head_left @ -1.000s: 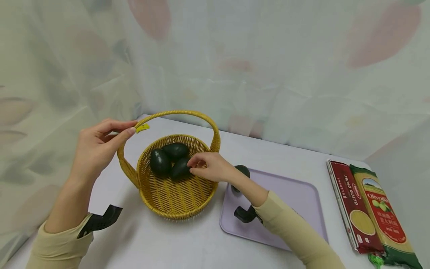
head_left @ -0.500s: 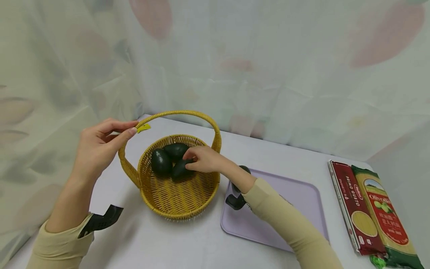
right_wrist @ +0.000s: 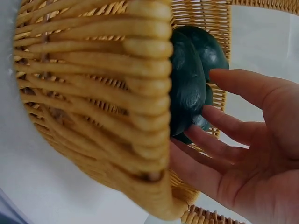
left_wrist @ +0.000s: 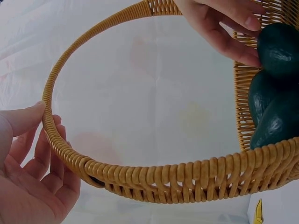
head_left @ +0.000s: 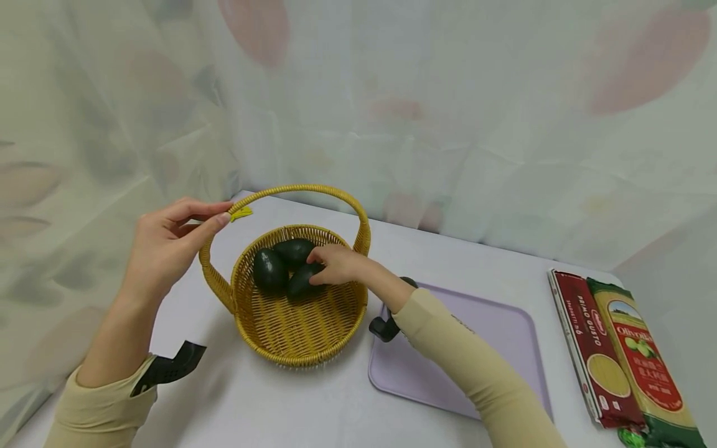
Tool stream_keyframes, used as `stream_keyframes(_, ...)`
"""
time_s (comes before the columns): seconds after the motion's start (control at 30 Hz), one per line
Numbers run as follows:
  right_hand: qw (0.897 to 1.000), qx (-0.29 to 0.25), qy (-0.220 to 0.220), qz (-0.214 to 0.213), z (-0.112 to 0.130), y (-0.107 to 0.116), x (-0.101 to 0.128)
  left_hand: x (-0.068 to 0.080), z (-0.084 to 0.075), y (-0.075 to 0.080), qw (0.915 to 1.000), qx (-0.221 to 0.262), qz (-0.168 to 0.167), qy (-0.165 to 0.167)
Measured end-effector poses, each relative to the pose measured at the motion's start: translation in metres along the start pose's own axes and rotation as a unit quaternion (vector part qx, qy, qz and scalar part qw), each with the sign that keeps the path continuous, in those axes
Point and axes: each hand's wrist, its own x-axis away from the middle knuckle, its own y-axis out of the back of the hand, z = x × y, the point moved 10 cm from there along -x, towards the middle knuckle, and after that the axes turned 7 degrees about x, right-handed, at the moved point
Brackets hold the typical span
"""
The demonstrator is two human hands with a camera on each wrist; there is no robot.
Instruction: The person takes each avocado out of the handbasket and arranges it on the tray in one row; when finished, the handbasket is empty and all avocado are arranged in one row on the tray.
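A round yellow wicker basket [head_left: 299, 359] stands on the white table, with its handle [head_left: 297, 188] arching above it. My left hand [head_left: 170, 239] pinches the left side of the handle between thumb and fingers. Inside the basket, grouped toward its back, lie three dark green avocados: a left one [head_left: 270, 270], a back one [head_left: 295, 251] and a front one [head_left: 305, 285]. Over the front avocado reaches my right hand [head_left: 342, 264], its fingertips [right_wrist: 210, 112] right at the fruit's surface. In the right wrist view the fingers are loosely bent and the thumb is spread from them.
Right of the basket is a lilac tray [head_left: 504, 348], partly covered by my right forearm. A red spaghetti pack [head_left: 596, 348] and an Olivoilà pasta pack [head_left: 644, 348] lie at the far right. A small yellow piece [head_left: 242, 213] is behind the handle. Patterned curtains [head_left: 448, 124] enclose the table.
My right hand has shifted slightly up and left over the front avocado, and its forearm has swung left. My left hand stays on the handle. The avocados have kept their places.
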Motion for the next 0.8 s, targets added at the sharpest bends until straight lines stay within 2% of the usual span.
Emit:
stream_keyframes(0.23,0.999,-0.009,0.038,0.031,0.011,-0.006,-0.002,0.0,-0.001,-0.001,0.9999,-0.012,0.0,-0.004)
stream_keyframes(0.53,0.988,-0.075,0.094,0.099,0.031,-0.015,0.0,0.0,-0.001,-0.002,0.9998,-0.022,0.001,-0.002)
stream_keyframes(0.67,0.98,-0.081,0.096,0.154,0.035,-0.025,0.0,0.0,-0.001,-0.002,0.9997,-0.024,0.0,-0.006)
stream_keyframes(0.8,0.966,-0.096,0.097,0.221,0.038,-0.039,0.001,0.0,-0.001,-0.002,0.9997,-0.022,0.002,-0.009)
